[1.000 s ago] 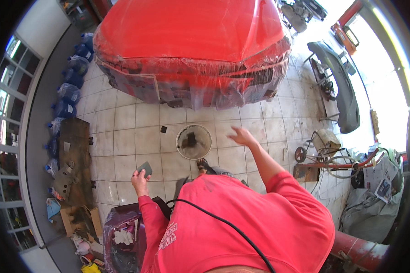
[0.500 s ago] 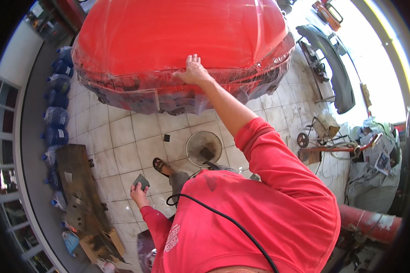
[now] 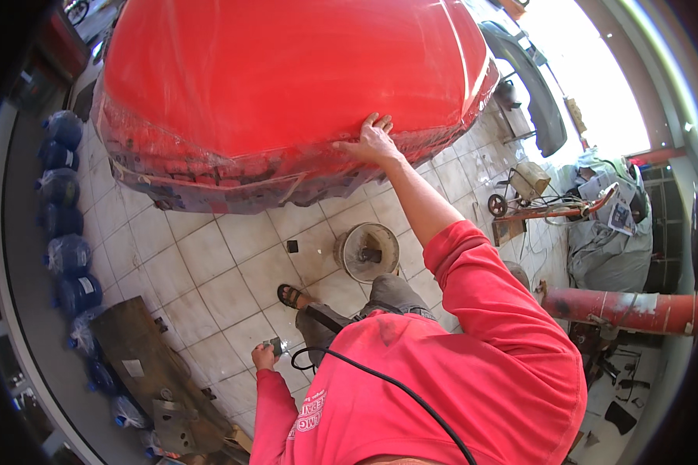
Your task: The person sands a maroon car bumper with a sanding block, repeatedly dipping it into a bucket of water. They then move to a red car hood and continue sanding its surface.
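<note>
My right hand (image 3: 371,142) lies with fingers spread on the red car hood (image 3: 271,66), close to its front edge, where clear plastic sheeting (image 3: 209,190) covers the car's front. Low beside my leg, my left hand (image 3: 263,355) holds a small dark green-grey pad (image 3: 275,346), perhaps abrasive paper. A white bucket (image 3: 392,252) stands on the tiled floor in front of my feet with a dark piece inside. A small black square (image 3: 291,246) lies to its left.
Blue water jugs (image 3: 70,256) line the left wall, beside a dark board (image 3: 143,356). At right are a grey bumper (image 3: 531,85) on a stand, a wheeled hand cart (image 3: 531,190), covered items (image 3: 609,260) and a red cylindrical post (image 3: 624,310).
My right hand has reached forward onto the hood and moved rightward along it. My left leg has stepped forward, and the view has shifted. My left hand still holds the pad.
</note>
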A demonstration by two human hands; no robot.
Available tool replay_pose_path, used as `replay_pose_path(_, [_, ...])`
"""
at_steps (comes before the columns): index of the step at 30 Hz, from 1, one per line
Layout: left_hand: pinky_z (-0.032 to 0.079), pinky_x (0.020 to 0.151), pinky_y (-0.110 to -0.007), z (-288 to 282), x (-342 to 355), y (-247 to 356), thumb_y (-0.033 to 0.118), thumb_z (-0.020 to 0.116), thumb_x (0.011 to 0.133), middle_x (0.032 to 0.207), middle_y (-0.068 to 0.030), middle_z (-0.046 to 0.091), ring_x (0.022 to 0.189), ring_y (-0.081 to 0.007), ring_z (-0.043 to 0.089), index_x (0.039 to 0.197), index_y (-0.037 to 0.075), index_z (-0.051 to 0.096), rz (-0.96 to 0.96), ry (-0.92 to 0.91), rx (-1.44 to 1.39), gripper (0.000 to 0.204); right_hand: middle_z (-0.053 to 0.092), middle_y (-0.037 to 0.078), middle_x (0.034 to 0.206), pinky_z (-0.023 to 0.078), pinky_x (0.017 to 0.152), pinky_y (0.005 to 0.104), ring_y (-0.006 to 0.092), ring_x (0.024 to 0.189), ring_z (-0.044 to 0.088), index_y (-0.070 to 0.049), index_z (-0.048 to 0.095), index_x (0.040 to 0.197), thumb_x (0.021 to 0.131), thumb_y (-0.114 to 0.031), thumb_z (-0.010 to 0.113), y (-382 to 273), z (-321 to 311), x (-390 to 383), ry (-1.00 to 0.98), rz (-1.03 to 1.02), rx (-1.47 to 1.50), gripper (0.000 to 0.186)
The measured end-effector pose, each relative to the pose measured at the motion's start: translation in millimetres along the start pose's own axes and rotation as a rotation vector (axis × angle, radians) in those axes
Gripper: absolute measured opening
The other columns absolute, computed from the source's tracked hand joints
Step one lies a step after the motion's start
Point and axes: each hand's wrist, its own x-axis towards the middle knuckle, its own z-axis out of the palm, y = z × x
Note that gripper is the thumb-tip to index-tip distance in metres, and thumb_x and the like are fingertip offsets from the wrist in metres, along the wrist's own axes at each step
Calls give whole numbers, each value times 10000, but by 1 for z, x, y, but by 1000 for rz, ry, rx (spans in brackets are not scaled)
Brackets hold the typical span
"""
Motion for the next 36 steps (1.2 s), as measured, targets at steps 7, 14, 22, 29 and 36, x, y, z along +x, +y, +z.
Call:
replay_pose_path(7, [602,512,-327,-12,11,61,76,698,859,955,-142,696,740,-224,696,1095,-47,662,133,-43,-61,269,35,505,1580,252,1245,549,604,1515,101,213,26,1542,733,-714,792,-5,-2,-1,-15,28,-162,1449])
replay_pose_path(14, [576,480,-394,-10,20,80,71,718,861,900,-124,639,702,-259,657,1029,-28,607,126,-91,-8,225,50,463,1610,265,1243,545,579,1525,134,158,44,1578,773,-643,798,-2,-8,9,-46,76,-97,1363])
replay_pose_path(22, [535,476,-344,-54,14,97,108,728,851,809,-123,663,649,-201,655,957,-45,661,241,-39,215,197,62,356,1672,301,1233,539,498,1556,156,40,57,1633,798,-516,823,8,-6,2,-36,105,-81,1262])
replay_pose_path(29, [627,538,-381,-85,-7,119,93,705,846,927,-131,705,705,-244,710,1020,-17,706,288,13,437,205,76,325,1685,311,1232,525,469,1562,169,-6,70,1647,827,-473,809,2,-13,-5,-9,75,-30,1199])
replay_pose_path(36, [584,526,-379,-92,34,128,140,709,819,807,-118,713,658,-219,704,913,-17,745,364,2,477,187,114,336,1672,300,1245,488,462,1560,171,7,93,1638,842,-415,789,47,8,-6,114,-91,-46,1139])
